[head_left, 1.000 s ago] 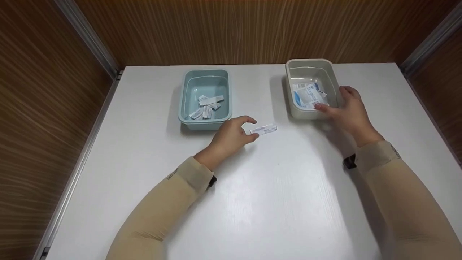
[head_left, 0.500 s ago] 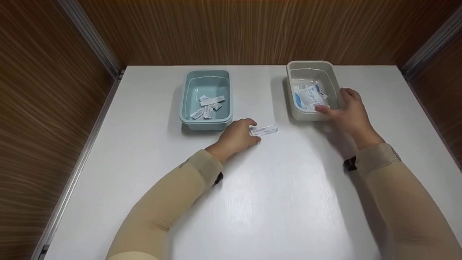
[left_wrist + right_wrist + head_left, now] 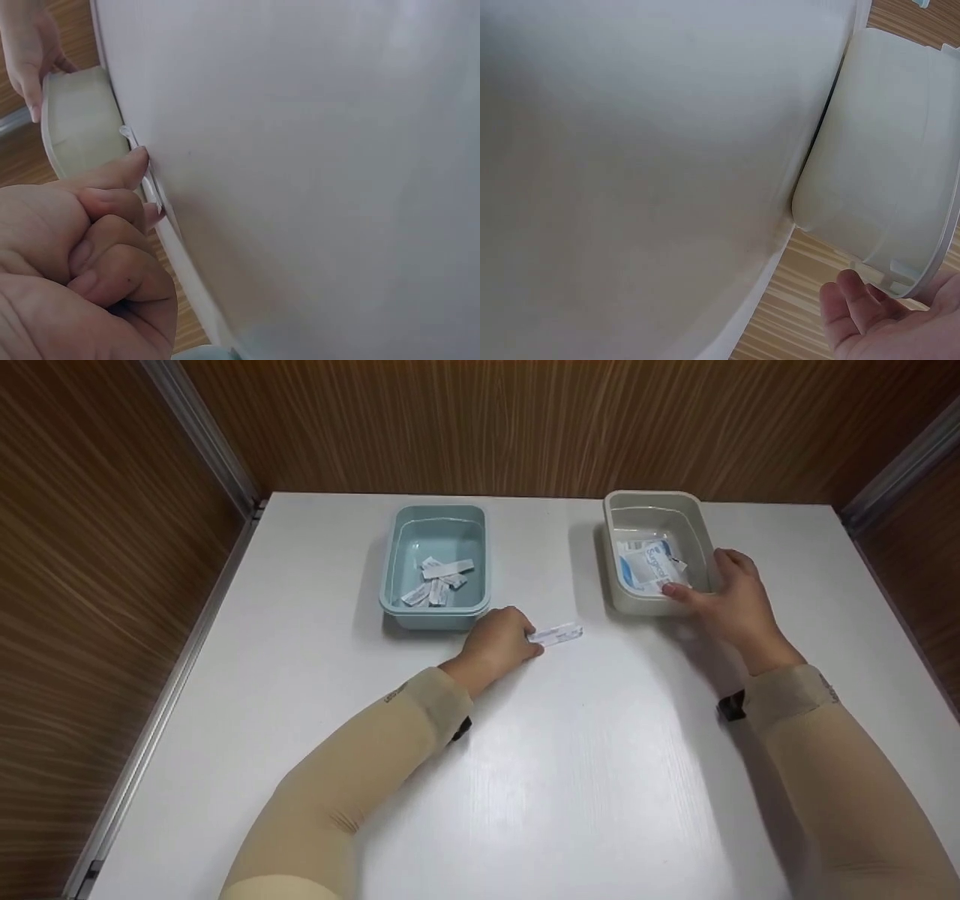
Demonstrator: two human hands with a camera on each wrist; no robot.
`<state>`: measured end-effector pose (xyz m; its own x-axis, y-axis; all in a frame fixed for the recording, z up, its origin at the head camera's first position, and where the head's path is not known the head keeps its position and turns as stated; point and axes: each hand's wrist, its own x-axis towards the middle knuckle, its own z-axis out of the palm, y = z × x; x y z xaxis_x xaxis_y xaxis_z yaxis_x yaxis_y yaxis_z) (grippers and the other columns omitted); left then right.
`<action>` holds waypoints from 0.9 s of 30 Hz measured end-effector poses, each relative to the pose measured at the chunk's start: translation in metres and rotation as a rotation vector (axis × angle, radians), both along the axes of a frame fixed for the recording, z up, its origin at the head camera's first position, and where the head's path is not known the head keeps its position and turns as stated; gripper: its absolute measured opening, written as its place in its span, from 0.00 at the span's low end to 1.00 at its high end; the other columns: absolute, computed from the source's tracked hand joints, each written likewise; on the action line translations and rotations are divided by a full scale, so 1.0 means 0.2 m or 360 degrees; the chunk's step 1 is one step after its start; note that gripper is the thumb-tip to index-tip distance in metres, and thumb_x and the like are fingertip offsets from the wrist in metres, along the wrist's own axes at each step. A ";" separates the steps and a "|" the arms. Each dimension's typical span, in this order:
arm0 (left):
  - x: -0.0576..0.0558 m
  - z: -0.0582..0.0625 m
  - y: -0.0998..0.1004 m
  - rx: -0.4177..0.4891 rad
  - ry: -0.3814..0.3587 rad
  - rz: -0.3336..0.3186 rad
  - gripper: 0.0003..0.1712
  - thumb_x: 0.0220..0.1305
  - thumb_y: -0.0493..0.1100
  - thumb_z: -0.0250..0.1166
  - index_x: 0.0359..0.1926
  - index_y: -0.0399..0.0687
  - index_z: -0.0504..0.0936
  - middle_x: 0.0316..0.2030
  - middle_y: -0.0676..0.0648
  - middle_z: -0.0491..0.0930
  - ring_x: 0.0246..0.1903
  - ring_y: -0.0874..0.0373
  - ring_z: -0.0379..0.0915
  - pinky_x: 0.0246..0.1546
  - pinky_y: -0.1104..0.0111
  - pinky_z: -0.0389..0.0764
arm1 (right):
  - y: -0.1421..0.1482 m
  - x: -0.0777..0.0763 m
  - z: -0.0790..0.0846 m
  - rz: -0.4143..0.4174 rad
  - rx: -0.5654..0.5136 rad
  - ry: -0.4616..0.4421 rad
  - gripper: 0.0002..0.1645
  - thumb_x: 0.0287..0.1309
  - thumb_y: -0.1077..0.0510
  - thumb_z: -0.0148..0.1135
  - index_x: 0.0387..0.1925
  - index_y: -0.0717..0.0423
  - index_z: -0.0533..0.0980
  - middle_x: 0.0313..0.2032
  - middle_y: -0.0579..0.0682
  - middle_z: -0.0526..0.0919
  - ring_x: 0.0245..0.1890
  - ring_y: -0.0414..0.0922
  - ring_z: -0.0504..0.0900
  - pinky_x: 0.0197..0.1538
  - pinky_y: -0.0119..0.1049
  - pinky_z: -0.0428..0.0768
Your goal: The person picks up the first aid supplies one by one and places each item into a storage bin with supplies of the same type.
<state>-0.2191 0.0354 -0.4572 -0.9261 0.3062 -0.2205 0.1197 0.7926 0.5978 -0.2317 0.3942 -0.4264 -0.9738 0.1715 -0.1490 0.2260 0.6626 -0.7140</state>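
Note:
A wrapped adhesive bandage [image 3: 556, 635], a thin white printed strip, lies on the white table between the two boxes. My left hand [image 3: 498, 641] pinches its near-left end between thumb and fingers; in the left wrist view the strip [image 3: 152, 180] shows edge-on at the fingertips, other fingers curled. My right hand [image 3: 739, 604] holds the beige plastic box [image 3: 651, 604] at its front right corner, thumb over the rim and fingers along the outer side. Inside that box are a white-and-blue packet marked "Surgical" [image 3: 646, 568] and other small packets, partly covered.
A light blue plastic box [image 3: 442, 620] stands just behind my left hand, with several wrapped strips [image 3: 448, 570] crossed over one another in it. Wood-grain panels [image 3: 450, 427] rise behind and at both sides of the white table [image 3: 540, 780].
My left hand has moved slightly right, and its thumb and fingers have come together on the end of the wrapped bandage. My right hand stays on the beige box.

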 end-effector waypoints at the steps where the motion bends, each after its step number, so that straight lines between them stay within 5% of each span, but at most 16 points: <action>1: 0.00 0.00 0.00 -0.0004 0.0003 -0.0001 0.21 0.75 0.47 0.78 0.62 0.43 0.92 0.58 0.44 0.93 0.54 0.52 0.88 0.63 0.58 0.88 | 0.00 0.00 0.00 0.0001 0.0000 -0.0001 0.78 0.63 0.26 0.79 0.93 0.55 0.45 0.94 0.60 0.39 0.93 0.66 0.45 0.93 0.65 0.45; 10: 0.02 0.02 0.00 0.0030 0.0015 -0.0029 0.20 0.72 0.44 0.76 0.60 0.40 0.93 0.55 0.43 0.93 0.47 0.54 0.85 0.56 0.61 0.89 | 0.01 -0.01 0.00 0.0048 0.0053 0.0016 0.78 0.65 0.27 0.78 0.93 0.60 0.42 0.93 0.63 0.39 0.93 0.67 0.44 0.93 0.66 0.45; 19: 0.10 0.06 -0.02 0.0144 -0.0036 -0.0062 0.22 0.71 0.47 0.78 0.61 0.43 0.92 0.55 0.45 0.93 0.42 0.56 0.82 0.47 0.66 0.85 | 0.00 -0.01 0.01 0.0004 0.0016 -0.0018 0.80 0.65 0.27 0.79 0.93 0.58 0.40 0.93 0.61 0.36 0.93 0.67 0.41 0.93 0.66 0.43; 27: 0.16 0.14 -0.10 0.0228 0.0032 -0.0097 0.22 0.70 0.48 0.78 0.61 0.44 0.92 0.32 0.51 0.88 0.29 0.60 0.73 0.33 0.68 0.75 | 0.00 -0.01 0.00 0.0000 0.0012 -0.0007 0.81 0.64 0.28 0.80 0.93 0.58 0.40 0.93 0.61 0.37 0.93 0.67 0.42 0.93 0.66 0.43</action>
<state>-0.1872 0.0154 -0.4302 -0.9085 0.3892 -0.1524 0.1780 0.6902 0.7013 -0.2328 0.3948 -0.4259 -0.9732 0.1726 -0.1522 0.2292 0.6678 -0.7082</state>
